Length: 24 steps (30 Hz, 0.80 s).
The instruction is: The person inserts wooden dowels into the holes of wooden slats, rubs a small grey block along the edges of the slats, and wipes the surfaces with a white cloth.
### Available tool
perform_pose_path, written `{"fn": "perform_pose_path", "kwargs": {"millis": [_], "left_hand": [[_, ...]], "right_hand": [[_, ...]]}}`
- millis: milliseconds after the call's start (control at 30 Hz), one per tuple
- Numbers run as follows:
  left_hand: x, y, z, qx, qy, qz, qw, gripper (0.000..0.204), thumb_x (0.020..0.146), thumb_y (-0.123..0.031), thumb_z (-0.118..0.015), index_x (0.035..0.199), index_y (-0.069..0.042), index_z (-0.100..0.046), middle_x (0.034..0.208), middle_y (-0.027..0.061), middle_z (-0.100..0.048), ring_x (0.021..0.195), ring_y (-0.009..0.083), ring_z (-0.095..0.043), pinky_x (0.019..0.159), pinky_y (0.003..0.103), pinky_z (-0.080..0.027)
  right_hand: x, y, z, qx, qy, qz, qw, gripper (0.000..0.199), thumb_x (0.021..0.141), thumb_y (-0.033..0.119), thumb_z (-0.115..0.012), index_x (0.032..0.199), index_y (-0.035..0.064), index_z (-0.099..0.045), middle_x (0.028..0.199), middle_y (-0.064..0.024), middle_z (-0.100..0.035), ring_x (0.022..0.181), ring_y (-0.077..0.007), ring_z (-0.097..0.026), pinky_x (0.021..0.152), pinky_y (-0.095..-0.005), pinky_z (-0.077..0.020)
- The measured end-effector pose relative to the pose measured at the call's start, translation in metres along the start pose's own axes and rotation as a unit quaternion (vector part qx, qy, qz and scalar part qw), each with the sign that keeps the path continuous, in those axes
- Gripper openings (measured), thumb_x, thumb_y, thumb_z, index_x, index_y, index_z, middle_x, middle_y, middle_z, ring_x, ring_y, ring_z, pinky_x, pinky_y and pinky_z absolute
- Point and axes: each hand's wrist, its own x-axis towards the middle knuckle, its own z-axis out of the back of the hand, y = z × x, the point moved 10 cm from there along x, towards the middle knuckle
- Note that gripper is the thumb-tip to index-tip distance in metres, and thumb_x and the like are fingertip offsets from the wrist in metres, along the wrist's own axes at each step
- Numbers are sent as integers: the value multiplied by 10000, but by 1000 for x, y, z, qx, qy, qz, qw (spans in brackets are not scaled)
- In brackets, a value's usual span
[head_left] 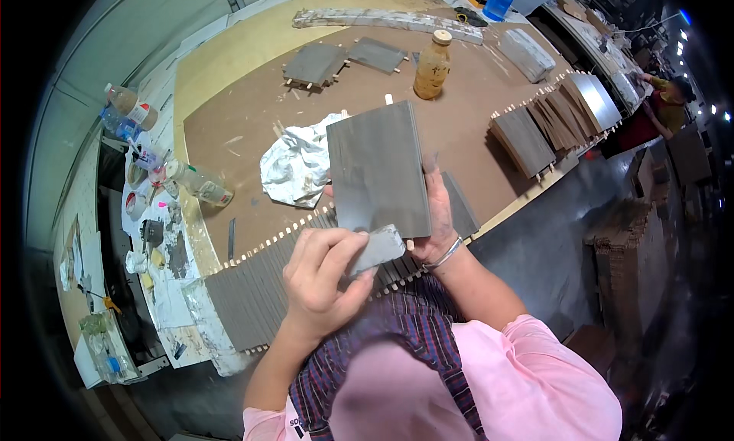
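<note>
My right hand (442, 223) holds up a grey wood-grain panel (378, 165) from below. Its thumb lies along the panel's right edge, and a fingertip shows at the left edge. Pale dowels stick out of the panel's ends. Pinched in my left hand (323, 273) is a small grey rectangular block (376, 250), close to the panel's near end; whether they touch I cannot tell. Under my hands, a long row of similar panels (248, 299) stands on edge along the table's near side, dowels outward. A crumpled white cloth (297, 164) lies left of the held panel.
The brown-topped table (237, 112) carries a bottle of amber liquid (433, 68), loose panels (315, 62), another panel stack (527, 139) at right and a white wrapped block (527, 55). Bottles (200, 182) and clutter crowd the left side. Another person (664, 108) is at far right.
</note>
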Motion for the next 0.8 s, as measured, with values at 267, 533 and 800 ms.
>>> {"fn": "perform_pose_path", "kwargs": {"millis": [267,533,800], "left_hand": [[4,-15,-14,12,32,-26,999,450,603,-36,-782,1043,-19,-685,957,118,-654,818,295,-619,684,376,-513],[-5,3,1,44,24,9,999,409,616,-60,-776,1017,-40,-697,941,94,-648,815,288,-620,678,389,-520],[-42,62,42,111,-6,128,986,412,640,-48,-770,1039,-19,-670,964,137,-644,847,327,-613,726,413,-511]], "right_hand": [[-4,-6,-2,42,-19,10,999,932,942,692,-451,1571,30,-268,1550,-294,-352,1419,-474,-376,1182,-556,-318],[-3,-3,6,79,-17,6,997,897,960,654,-433,1584,40,-239,1596,-278,-280,1459,-475,-303,1201,-562,-280],[-7,6,0,57,-6,21,998,987,896,656,-551,1597,54,-202,1607,-290,-239,1488,-497,-215,1181,-606,-283]]}}
